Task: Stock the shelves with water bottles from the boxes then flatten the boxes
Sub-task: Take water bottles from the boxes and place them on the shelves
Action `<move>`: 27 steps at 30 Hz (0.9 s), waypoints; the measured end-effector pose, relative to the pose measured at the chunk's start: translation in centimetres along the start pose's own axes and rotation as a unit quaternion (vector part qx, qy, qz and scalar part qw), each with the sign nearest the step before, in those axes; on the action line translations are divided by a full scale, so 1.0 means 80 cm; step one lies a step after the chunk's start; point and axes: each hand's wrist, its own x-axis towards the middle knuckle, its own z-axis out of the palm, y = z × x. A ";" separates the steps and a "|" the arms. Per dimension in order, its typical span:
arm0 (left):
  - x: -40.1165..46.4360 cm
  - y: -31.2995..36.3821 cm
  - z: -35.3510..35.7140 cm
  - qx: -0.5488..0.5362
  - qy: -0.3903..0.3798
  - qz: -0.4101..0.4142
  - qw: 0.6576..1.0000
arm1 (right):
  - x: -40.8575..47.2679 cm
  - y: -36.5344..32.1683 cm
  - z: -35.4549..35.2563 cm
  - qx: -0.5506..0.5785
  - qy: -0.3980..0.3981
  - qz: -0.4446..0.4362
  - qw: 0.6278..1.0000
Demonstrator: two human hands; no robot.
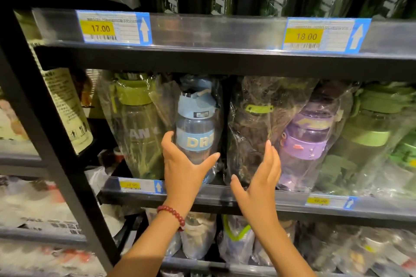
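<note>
The left hand (182, 164) grips the blue bottle (195, 128) low on its body, with the fingers curled around the left side and the thumb stretched across the front. This bottle stands upright in a clear plastic bag on the middle shelf (292, 198), close to the front edge and left of the middle. It has a blue lid and a blue band with the letters "DR".

The right hand (258, 177) is spread, with straight fingers, and it holds nothing. Its fingertips touch the plastic bag of the dark bottle (254, 132), which stands just right of the blue bottle. I cannot tell if the hand presses on it.

More to the right stands a purple bottle (310, 137), then a green bottle (371, 132) near the right end. A bottle with an olive lid (135, 119) stands at the left end of the shelf. All are wrapped in bags.

The upper shelf edge carries 2 price tags, "17.00" (101, 28) and "18.00" (306, 36). The left wrist wears a red bead bracelet (173, 215).
</note>
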 end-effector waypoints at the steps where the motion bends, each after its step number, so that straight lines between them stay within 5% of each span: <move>1: -0.001 0.001 -0.002 -0.007 -0.008 0.003 1.000 | 0.000 0.001 0.000 0.001 0.002 -0.002 1.000; 8: 0.000 -0.005 -0.017 -0.054 -0.073 0.001 0.996 | 0.001 0.001 0.006 -0.016 0.026 0.003 1.000; 18: -0.001 0.005 -0.003 -0.026 0.004 -0.057 0.998 | 0.001 -0.002 0.006 -0.003 0.035 0.011 0.999; 27: -0.002 0.009 -0.007 0.004 -0.034 -0.042 0.999 | 0.002 0.000 0.005 0.011 0.031 0.005 0.999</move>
